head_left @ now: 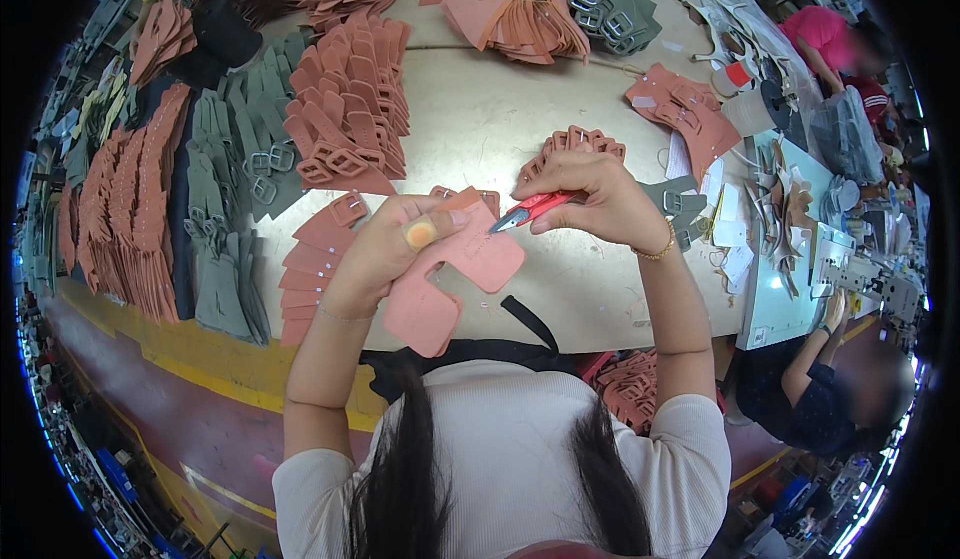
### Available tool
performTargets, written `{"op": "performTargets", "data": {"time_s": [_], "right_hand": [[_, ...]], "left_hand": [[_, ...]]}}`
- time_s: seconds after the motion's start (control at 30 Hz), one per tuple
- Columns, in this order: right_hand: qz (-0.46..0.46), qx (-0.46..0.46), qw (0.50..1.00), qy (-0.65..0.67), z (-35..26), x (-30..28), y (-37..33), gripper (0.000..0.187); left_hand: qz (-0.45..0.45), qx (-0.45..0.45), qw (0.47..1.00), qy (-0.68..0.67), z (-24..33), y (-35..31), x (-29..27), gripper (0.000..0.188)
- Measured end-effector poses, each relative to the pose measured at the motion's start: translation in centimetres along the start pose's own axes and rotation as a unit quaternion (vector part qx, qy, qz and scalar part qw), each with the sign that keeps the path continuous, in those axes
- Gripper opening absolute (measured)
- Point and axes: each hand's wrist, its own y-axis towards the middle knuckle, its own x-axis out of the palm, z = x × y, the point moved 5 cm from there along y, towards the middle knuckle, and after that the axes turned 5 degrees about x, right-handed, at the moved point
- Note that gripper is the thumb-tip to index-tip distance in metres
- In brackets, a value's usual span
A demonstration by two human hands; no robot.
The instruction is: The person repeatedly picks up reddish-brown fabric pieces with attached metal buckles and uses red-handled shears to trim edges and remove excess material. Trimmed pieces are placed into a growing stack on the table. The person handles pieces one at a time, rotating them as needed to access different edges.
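Note:
My left hand (388,242) pinches a salmon-pink cut piece (485,259) of leather-like material, with two rounded lobes and a notch between them. A yellowish-tan round patch (420,232) sits on that hand's thumb. In my right hand (600,197) are red-handled thread snips (538,209), their grey blades pointing left and touching or just above the piece, near a stitched outline. Just behind my right hand lies a cluster of pink buckled straps (572,141). Beside my left forearm several pink pieces (318,259) are fanned out on the table.
Stacks of pink straps (350,99) and grey-green straps (215,159) fill the table's left. More pink pieces (515,14) and grey-green buckled pieces (612,9) lie at the back. Thread cones (748,114) stand at the right. A co-worker (830,389) sits by a sewing machine (870,289).

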Motion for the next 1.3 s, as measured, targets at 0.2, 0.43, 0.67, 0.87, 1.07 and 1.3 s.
{"op": "performTargets", "data": {"time_s": [0.2, 0.43, 0.67, 0.87, 1.07, 1.3], "right_hand": [[-0.007, 0.002, 1.000, 0.003, 0.1, -0.1, 0.0, 0.039], [0.025, -0.051, 0.998, 0.028, 0.6, -0.1, 0.2, 0.035], [-0.012, 0.005, 1.000, 0.028, 1.4, -0.1, -0.1, 0.036], [-0.004, -0.009, 1.000, 0.024, 1.5, -0.2, 0.1, 0.035], [-0.024, 0.013, 0.999, 0.025, 2.0, 0.0, -0.2, 0.035], [0.043, -0.033, 0.999, 0.000, -0.1, -0.6, 0.0, 0.038]], "left_hand": [[0.008, -0.007, 1.000, 0.017, 0.1, 0.2, 0.2, 0.031], [-0.011, -0.016, 1.000, 0.017, 0.1, 0.4, 0.2, 0.034], [-0.008, -0.023, 0.999, 0.030, 0.0, 0.5, 0.2, 0.035], [-0.019, -0.039, 0.999, 0.029, -0.2, 0.7, 0.2, 0.033], [-0.022, -0.035, 0.998, 0.056, -0.4, 1.2, 0.1, 0.028], [0.030, 0.031, 0.997, 0.065, -0.8, 1.9, -0.1, 0.028]]}}
